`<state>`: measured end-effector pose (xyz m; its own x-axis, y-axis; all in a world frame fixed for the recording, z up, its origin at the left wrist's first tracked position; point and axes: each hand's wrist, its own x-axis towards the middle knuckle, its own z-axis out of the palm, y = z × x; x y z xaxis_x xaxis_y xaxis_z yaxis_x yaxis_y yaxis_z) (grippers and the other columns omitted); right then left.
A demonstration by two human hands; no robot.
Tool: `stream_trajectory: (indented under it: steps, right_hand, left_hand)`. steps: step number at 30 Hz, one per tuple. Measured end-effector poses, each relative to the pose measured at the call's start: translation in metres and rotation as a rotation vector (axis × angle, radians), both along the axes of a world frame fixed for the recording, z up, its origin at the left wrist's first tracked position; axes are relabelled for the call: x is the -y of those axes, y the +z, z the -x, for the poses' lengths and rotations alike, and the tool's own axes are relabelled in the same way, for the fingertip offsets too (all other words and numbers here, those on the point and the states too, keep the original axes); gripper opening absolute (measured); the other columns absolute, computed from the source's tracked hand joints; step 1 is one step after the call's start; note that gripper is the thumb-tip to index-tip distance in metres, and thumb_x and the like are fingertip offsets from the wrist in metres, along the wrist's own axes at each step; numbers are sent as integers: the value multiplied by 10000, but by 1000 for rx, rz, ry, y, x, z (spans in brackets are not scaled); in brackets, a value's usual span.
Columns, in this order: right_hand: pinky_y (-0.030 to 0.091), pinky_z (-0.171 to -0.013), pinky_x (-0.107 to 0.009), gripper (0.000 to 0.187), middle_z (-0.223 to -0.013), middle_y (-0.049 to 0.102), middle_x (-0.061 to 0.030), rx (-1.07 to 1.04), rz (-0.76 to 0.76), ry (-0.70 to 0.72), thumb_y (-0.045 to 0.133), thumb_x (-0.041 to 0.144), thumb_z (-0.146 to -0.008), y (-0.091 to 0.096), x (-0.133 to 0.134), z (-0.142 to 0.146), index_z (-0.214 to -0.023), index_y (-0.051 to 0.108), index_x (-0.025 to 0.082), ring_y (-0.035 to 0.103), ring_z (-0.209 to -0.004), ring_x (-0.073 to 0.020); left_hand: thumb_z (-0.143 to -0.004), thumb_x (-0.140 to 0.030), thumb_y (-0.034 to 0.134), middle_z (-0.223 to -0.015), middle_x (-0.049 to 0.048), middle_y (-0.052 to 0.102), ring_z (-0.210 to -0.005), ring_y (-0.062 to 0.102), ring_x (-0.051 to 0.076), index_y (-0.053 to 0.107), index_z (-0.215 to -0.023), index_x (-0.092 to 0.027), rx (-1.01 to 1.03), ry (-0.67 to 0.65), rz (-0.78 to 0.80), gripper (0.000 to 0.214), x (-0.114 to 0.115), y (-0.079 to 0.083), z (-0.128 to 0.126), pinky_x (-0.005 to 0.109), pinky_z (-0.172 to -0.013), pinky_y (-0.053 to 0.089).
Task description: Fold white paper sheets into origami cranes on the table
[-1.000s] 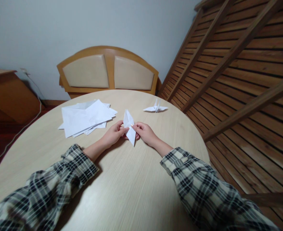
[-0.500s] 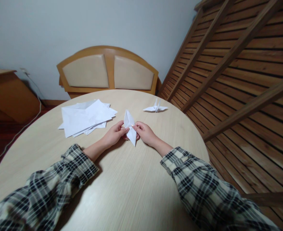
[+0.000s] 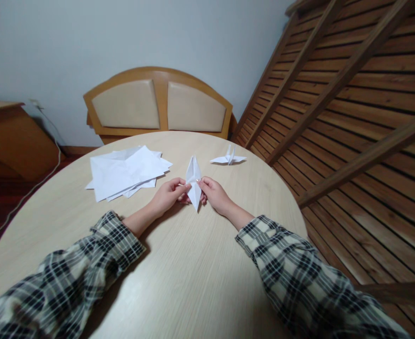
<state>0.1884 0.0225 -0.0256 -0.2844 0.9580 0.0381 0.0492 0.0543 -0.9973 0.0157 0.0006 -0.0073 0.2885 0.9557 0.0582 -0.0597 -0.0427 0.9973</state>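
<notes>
A folded white paper [image 3: 195, 192], long and diamond-shaped with a point at the near end and a split tip at the far end, is held between my hands just over the table. My left hand [image 3: 168, 195] pinches its left edge, thumb on top. On the opposite edge my right hand [image 3: 216, 195] grips it, its thumb near the middle crease. The other fingers are partly hidden beneath the paper. Beyond my right hand stands a finished-looking white paper crane [image 3: 228, 157] with spread wings.
Loose white paper sheets [image 3: 126, 172] lie overlapping on the left of the round wooden table [image 3: 172, 282]. Behind the table is a padded headboard [image 3: 126, 106]. A slatted wooden panel [image 3: 352, 141] rises along the right. A cable [image 3: 27, 190] runs down at the left.
The folded paper has turned slightly more upright, its far tip shifting right and away. Both hands keep hold of it, with small finger movements. The crane and sheets stay put.
</notes>
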Motion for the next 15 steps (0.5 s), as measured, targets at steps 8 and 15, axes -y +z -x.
stream_trajectory:
  steps: [8, 15]
  right_hand:
    - [380, -396, -170, 267, -521, 506, 53, -11, -15, 43, 533, 396, -916, 2, 1, -2, -744, 491, 196, 476, -440, -75]
    - [370, -379, -170, 297, -525, 500, 52, -8, -19, 40, 592, 441, -874, 3, 2, -2, -734, 502, 195, 482, -441, -74]
  left_hand:
    - [-809, -316, 666, -582, -27, 510, -551, 513, 108, 559, -741, -170, 27, 14, -17, 193, -3, -4, 1, 271, -590, 484]
    - [-817, -308, 666, -580, -21, 524, -546, 517, 110, 559, -743, -171, 4, 21, -16, 190, -2, -1, 0, 263, -571, 474]
